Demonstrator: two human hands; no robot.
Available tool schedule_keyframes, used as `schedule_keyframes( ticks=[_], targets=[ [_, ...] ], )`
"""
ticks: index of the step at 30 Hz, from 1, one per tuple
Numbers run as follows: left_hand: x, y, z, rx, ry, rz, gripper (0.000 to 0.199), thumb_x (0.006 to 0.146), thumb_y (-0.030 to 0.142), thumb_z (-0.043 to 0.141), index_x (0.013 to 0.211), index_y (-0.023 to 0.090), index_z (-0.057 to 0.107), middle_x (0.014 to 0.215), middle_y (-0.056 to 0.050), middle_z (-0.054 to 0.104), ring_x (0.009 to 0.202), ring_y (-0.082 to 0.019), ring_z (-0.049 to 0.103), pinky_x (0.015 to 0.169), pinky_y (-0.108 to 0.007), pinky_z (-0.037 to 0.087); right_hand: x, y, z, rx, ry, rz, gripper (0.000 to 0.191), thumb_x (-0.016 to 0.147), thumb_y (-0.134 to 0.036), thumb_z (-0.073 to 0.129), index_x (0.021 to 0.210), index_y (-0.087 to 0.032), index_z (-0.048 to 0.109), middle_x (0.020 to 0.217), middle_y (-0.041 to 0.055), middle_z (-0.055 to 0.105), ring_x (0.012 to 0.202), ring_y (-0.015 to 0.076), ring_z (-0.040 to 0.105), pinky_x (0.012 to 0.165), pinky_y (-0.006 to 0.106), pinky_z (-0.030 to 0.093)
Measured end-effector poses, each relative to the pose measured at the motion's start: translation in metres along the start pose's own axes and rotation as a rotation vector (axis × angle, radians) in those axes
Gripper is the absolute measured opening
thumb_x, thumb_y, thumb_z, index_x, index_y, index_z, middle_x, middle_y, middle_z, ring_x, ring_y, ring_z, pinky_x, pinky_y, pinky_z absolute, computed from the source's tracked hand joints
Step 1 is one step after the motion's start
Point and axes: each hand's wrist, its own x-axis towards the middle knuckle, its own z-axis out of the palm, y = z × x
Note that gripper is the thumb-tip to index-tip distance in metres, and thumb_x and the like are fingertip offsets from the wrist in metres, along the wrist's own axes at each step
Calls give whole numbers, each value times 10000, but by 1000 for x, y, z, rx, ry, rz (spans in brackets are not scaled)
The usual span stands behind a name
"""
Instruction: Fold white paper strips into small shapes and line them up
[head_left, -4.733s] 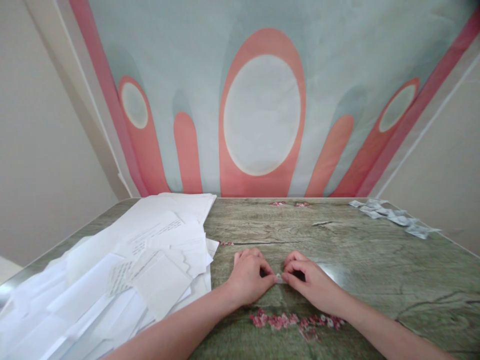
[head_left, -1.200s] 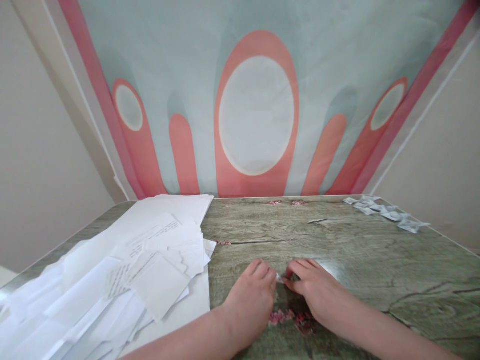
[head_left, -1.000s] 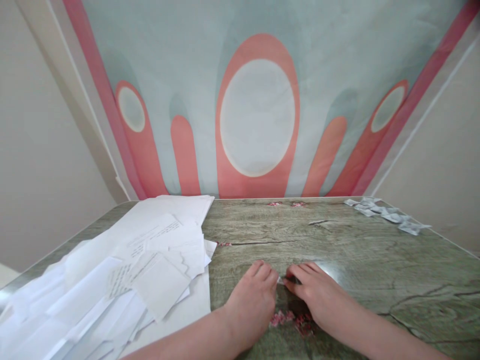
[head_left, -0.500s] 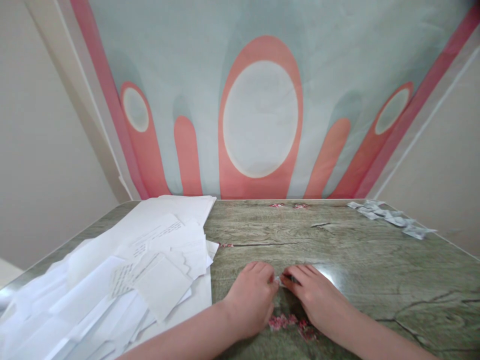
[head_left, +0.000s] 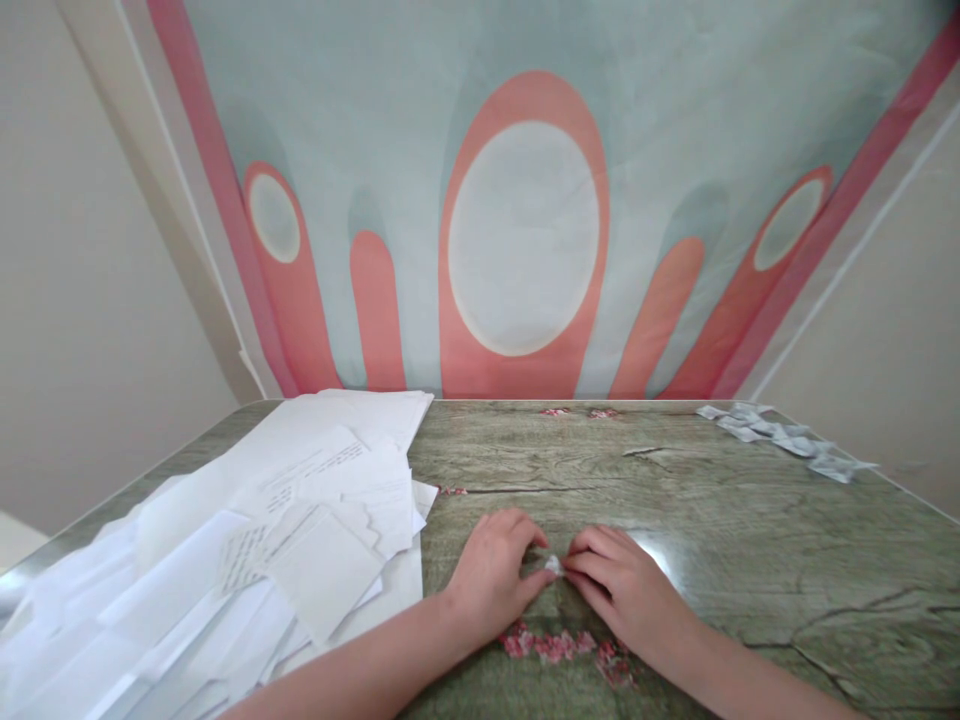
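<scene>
Between my hands, low over the wood-patterned table (head_left: pixel 525 450), is a small white folded piece of paper (head_left: pixel 553 566). My right hand (head_left: pixel 634 585) pinches its right side between thumb and fingertips. To the left, my left hand (head_left: pixel 495 570) has thumb and forefinger spread apart. Its thumb tip lies close to the paper; whether it touches I cannot tell. My curled right fingers hide part of the paper.
A heap of loose white sheets and cut pieces (head_left: pixel 322 570) covers the table's left side. Several small folded white papers (head_left: pixel 776 435) lie in a row at the far right edge. A wall with a pink and grey pattern (head_left: pixel 517 375) rises behind the table.
My left forefinger and thumb have parted and drawn back from the paper, leaving more of it showing. My right hand keeps its pinch almost in place.
</scene>
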Motion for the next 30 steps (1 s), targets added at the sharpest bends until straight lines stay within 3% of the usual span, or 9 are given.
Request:
schedule_keyframes(
  ticks=[2, 11, 25, 30],
  targets=[
    [0, -2, 2, -52, 49, -51, 279, 691, 288, 712, 923, 194, 590, 972, -24, 558, 950, -194, 504, 824, -321, 393, 0, 0, 0, 42, 0, 21, 162, 868, -140, 501, 860, -209, 647, 819, 22, 585, 787, 164, 543, 713, 304, 420],
    [1, -3, 6, -176, 25, -74, 134, 697, 258, 711, 783, 203, 624, 975, -3, 554, 972, -173, 499, 876, -325, 353, 1, 0, 1, 197, 8, 106, 102, 840, -171, 547, 807, -205, 637, 799, 14, 592, 786, 161, 557, 714, 286, 431],
    [1, 0, 5, -160, -21, -46, 88, 717, 232, 680, 776, 197, 624, 787, 21, 633, 807, -156, 556, 785, -278, 385, 2, -2, 0, 321, 17, 146, 114, 854, -189, 517, 766, -198, 590, 797, 11, 587, 789, 163, 553, 729, 303, 427],
    [2, 4, 2, -210, 32, -60, 103, 695, 170, 692, 759, 192, 614, 757, 32, 630, 779, -147, 557, 753, -260, 387, 1, -3, 2, 324, 26, 205, 80, 844, -194, 524, 772, -200, 558, 768, 3, 587, 763, 167, 551, 716, 305, 429]
  ],
)
